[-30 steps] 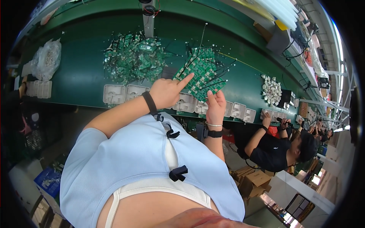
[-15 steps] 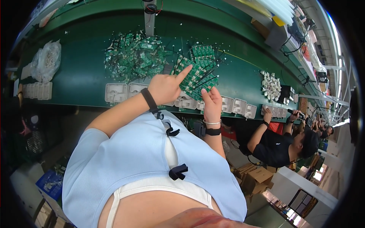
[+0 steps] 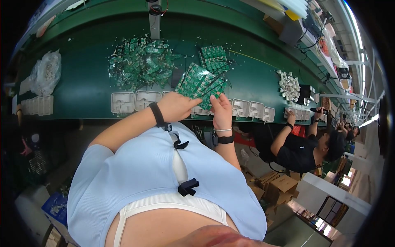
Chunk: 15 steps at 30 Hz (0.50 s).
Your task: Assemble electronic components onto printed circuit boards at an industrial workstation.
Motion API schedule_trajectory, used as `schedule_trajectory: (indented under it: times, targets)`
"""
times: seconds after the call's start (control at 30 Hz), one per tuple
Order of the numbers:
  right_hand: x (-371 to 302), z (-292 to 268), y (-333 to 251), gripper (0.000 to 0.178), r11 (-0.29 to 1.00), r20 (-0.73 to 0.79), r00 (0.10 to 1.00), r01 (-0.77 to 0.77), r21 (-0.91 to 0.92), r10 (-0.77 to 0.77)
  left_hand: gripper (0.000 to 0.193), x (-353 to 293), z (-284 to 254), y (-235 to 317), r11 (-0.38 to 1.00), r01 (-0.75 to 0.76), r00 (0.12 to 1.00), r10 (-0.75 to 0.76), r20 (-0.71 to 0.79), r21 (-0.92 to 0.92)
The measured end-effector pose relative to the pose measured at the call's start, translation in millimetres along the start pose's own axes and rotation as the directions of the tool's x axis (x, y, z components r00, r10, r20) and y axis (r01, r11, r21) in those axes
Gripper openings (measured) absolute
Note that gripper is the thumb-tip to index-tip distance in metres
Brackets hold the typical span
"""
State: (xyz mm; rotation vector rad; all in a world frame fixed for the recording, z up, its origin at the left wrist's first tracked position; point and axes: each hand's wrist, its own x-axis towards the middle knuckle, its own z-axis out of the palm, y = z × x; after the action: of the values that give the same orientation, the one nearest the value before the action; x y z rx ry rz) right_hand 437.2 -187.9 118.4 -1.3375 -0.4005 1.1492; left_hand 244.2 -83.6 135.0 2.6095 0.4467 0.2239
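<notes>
My right hand [image 3: 222, 111] pinches the lower right corner of a green circuit board panel [image 3: 193, 81], thumb on top, and holds it tilted above the bench. Thin black wires lie across the panel. At its lower left edge is my left hand [image 3: 175, 106], closed, with the index finger reaching across the panel's lower edge; its other fingers are curled and partly hidden. Just beyond lies a stack of similar panels [image 3: 214, 57]. Left of it is a heap of loose small circuit boards [image 3: 140, 61] with black wires. White plastic housings [image 3: 122, 102] stand in a row along the near bench edge, partly behind my hands.
A plastic bag of small parts [image 3: 46, 74] and more housings [image 3: 38, 106] are at the far left. To the right are a pile of small white parts [image 3: 289, 87] and a black box [image 3: 306, 94]. A co-worker in black [image 3: 302, 144] sits at the bench. A metal post [image 3: 154, 26] rises behind the heap.
My left index finger has drawn back from the middle of the panel to its lower edge. The panel has shifted slightly left and now shows more of its face. My right hand keeps its pinch.
</notes>
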Motion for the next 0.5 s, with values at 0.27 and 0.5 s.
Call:
schedule_trajectory:
  times: [0.27,0.5]
  targets:
    - [-2,-37,27,0.020,0.996,-0.128,0.989,-0.068,0.065,0.076,0.030,1,4,-7,0.967,0.143,0.984,-0.162,-0.075,-0.212]
    - [-3,-54,28,0.019,0.986,-0.207,0.978,0.042,0.163,-0.008,0.037,0,15,-4,0.952,0.201,0.976,-0.214,-0.032,-0.229]
